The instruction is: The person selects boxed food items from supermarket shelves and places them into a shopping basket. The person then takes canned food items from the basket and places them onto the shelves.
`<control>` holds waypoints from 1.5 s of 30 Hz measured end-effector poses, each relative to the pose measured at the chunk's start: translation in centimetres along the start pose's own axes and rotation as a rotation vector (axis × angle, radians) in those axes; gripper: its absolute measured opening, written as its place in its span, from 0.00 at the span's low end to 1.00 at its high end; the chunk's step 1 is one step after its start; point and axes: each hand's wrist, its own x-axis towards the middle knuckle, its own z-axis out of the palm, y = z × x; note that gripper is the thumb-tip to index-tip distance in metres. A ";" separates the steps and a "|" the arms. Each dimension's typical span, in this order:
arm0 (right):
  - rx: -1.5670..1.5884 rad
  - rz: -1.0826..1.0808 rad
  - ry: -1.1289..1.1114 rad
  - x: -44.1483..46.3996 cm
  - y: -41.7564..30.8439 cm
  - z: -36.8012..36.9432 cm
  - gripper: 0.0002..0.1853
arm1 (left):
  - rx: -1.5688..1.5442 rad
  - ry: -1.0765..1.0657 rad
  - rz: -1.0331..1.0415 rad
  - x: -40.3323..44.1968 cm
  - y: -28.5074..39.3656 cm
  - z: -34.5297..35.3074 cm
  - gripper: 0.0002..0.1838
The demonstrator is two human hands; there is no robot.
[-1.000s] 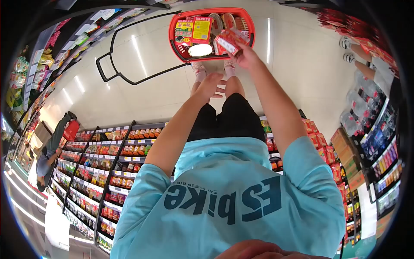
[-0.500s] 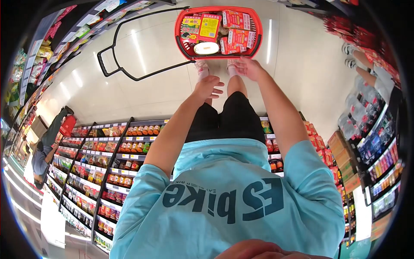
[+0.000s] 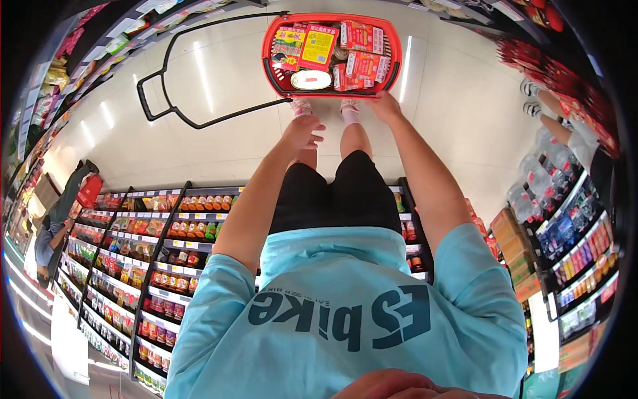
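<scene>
A red shopping basket stands on the floor just beyond my feet. Its long black pull handle stretches out to the left. Inside lie several red boxes, a red-and-yellow pack, a green-and-yellow pack and a white oval item. My right hand is at the near rim, its fingers closed over the edge and partly hidden. Short of the basket, my left hand hangs in the air over my leg, fingers apart and holding nothing.
Shelves of jars and packets run behind me. Another person is by the shelves at left, near a red basket. At right are another person's legs, bottle packs and stacked cartons. Pale tiles cover the floor.
My right hand has gone from open beside the basket to closing on its near rim. My left hand has shifted slightly left, and the whole view has turned a little.
</scene>
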 end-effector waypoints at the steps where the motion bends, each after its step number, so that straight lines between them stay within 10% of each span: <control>1: 0.125 0.101 -0.028 1.5 -0.3 -0.1 0.29 | -0.003 -0.003 -0.006 1.2 0.5 -0.3 0.19; 8: 1.190 0.629 -0.252 5.6 -5.6 -2.1 0.42 | 0.102 -0.005 0.105 7.1 5.2 0.4 0.21; 21: 1.464 0.790 -0.208 11.4 -8.1 -0.3 0.18 | -0.081 -0.055 0.087 6.4 4.7 -1.8 0.24; 29: 1.571 0.511 -0.287 4.5 -7.5 -0.7 0.24 | -0.015 -0.011 0.147 6.2 5.8 -1.6 0.22; 37: 0.998 -0.299 0.202 -4.2 -13.2 -2.3 0.52 | 0.294 0.096 0.569 7.5 10.7 2.8 0.31; 45: 0.691 -0.527 0.438 -1.0 -12.4 -6.7 0.59 | 0.568 0.239 0.684 7.5 16.8 5.0 0.27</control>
